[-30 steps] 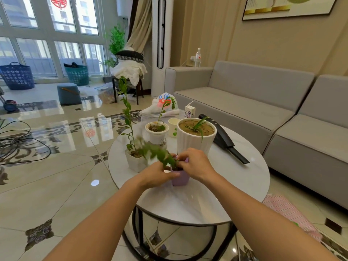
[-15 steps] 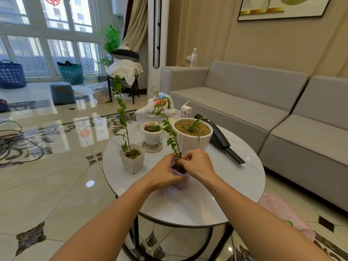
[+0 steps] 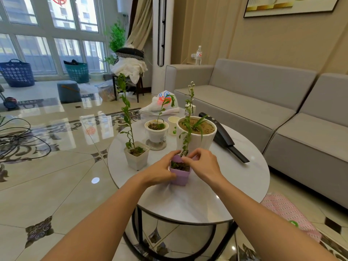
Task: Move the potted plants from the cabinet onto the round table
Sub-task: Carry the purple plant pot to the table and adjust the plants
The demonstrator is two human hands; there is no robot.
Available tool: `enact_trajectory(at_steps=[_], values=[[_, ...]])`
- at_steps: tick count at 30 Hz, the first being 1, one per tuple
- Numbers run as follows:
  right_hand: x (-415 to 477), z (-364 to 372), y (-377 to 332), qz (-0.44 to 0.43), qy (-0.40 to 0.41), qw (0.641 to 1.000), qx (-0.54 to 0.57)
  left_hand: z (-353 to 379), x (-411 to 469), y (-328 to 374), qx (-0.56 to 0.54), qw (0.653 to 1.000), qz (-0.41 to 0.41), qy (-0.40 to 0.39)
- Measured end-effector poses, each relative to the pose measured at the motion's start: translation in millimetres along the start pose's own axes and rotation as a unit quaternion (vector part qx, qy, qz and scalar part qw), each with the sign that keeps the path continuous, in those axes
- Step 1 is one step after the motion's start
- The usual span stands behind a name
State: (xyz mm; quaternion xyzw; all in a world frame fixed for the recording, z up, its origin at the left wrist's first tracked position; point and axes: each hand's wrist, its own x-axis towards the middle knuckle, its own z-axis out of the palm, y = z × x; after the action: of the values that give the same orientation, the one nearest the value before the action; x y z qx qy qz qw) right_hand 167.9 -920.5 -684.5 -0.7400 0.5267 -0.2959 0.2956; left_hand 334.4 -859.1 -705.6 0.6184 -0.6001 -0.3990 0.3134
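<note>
**Purple pot sitting on the round table, both hands on it**

So here's what I've got on the head cam. The little purple pot point(image 3: 179, 176) is standing upright on the round table point(image 3: 235, 178), toward the near side, right in front of the big white ribbed pot point(image 3: 195, 137). My left hand point(image 3: 160, 174) is wrapped around the left side of the purple pot, fingers curled against its wall and thumb up by the rim. My right hand point(image 3: 204, 164) is over the right side of the rim, half closed, with fingertips pinching in at the base of the thin stem point(image 3: 186, 142). I can't tell if it's actually gripping the stem or just touching the soil there. The stem stands tall and nearly straight, crossing in front of the big pot.

Other plants on the table: a square white pot point(image 3: 137, 157) to the left with a tall leafy sprig, and a round white pot point(image 3: 156, 135) on a saucer farther back. Beyond that there's a paper cup point(image 3: 173, 125), a plastic bag point(image 3: 160, 106) at the far edge, and a black handheld gadget point(image 3: 224, 138) lying off to the right, near the gray sofa point(image 3: 263, 102).
</note>
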Motion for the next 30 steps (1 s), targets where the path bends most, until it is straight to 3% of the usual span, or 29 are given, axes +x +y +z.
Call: enact_trajectory(at_steps=[4, 9, 12, 17, 20, 23, 30], values=[[-14, 2, -11, -0.068, 0.050, 0.996, 0.004, -9, -2, -2, -0.040, 0.999, -0.009, 0.024], [-28, 29, -46, -0.170, -0.003, 0.985, 0.032, -35, -23, -6, -0.023, 0.992, 0.015, 0.127], [-24, 52, -66, -0.144, -0.064, 0.986, 0.049, -54, -43, -14, -0.012, 0.972, 0.024, 0.235], [-3, 79, -90, -0.050, -0.156, 0.985, 0.049, -79, -56, -41, -0.020, 0.903, -0.030, 0.428], [5, 90, -96, -0.014, -0.191, 0.979, 0.066, -79, -52, -57, -0.027, 0.924, -0.096, 0.368], [7, 99, -96, 0.002, -0.202, 0.975, 0.088, -73, -43, -65, -0.030, 0.951, -0.095, 0.293], [7, 109, -85, 0.010, -0.187, 0.981, 0.058, -68, -27, -59, -0.023, 0.954, -0.078, 0.289]])
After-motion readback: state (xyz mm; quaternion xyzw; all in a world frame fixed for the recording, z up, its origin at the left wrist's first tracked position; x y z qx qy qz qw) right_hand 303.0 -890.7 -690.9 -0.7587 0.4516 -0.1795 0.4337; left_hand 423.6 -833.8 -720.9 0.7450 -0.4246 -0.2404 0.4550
